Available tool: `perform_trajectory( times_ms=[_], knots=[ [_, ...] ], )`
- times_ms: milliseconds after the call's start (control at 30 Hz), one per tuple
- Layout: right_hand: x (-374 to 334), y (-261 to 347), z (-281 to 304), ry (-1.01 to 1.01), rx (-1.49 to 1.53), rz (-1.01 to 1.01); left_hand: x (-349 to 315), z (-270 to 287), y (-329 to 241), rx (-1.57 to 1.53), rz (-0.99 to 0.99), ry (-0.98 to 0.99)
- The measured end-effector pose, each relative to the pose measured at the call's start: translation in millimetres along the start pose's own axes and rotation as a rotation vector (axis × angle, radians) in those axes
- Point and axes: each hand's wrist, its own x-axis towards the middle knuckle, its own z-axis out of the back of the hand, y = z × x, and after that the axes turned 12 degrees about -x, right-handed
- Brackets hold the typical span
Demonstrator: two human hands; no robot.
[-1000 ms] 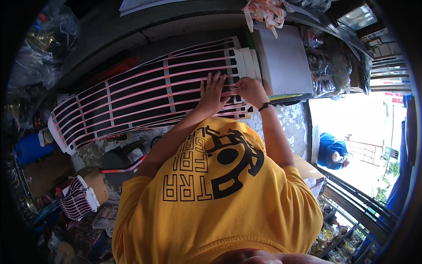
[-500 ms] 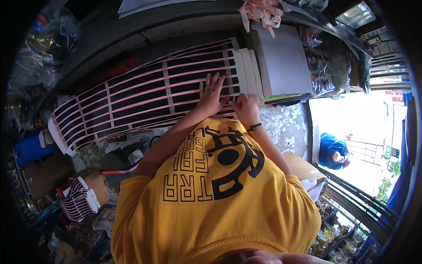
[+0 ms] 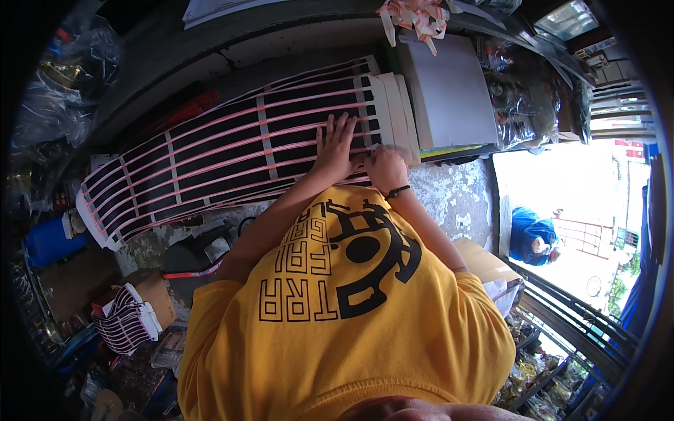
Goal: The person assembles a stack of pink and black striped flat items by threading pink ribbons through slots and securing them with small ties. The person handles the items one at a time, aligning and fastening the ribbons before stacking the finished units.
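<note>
A long sheet (image 3: 232,133) of black panels with pink lengthwise strips and a pale border lies across the bench, on top of several like it. My left hand (image 3: 334,149) rests on it near its right end, fingers spread and stretched out. Just to the right, my right hand (image 3: 386,170) is closed at the sheet's near edge, by the pale end margin (image 3: 387,116). Its fingers are curled down, and whatever lies between the fingertips is hidden.
Right of the sheets stands a white stack (image 3: 453,98). A crumpled bundle of pink and white strips (image 3: 415,21) hangs above. Smaller striped sheets (image 3: 126,319) lie by a cardboard box (image 3: 156,298) at lower left. Outside the bright opening, a person in blue (image 3: 531,237) is visible.
My right hand has moved slightly left, and its fingers have curled in more tightly at the sheet's edge. The left hand stays flat in nearly the same place.
</note>
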Motion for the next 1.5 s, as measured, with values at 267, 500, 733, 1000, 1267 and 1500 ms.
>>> perform_trajectory(
  times_ms=[267,500,733,1000,1267,1500],
  knots=[
    [-13,-16,4,-0.024,0.183,0.08,2,0,3,-0.039,0.015,0.02],
    [-12,-12,4,-0.069,0.133,0.054,2,1,3,-0.058,0.024,0.036],
    [-6,-3,6,-0.024,0.016,-0.01,2,1,3,-0.063,0.025,0.036],
    [5,11,16,0.092,-0.053,0.0,1,1,1,-0.061,0.014,0.019],
    [2,7,5,-0.016,0.03,0.007,2,4,-2,-0.067,0.027,0.023],
    [-3,-8,-11,-0.105,0.123,-0.05,3,4,-3,-0.041,0.027,0.023]
  ],
)
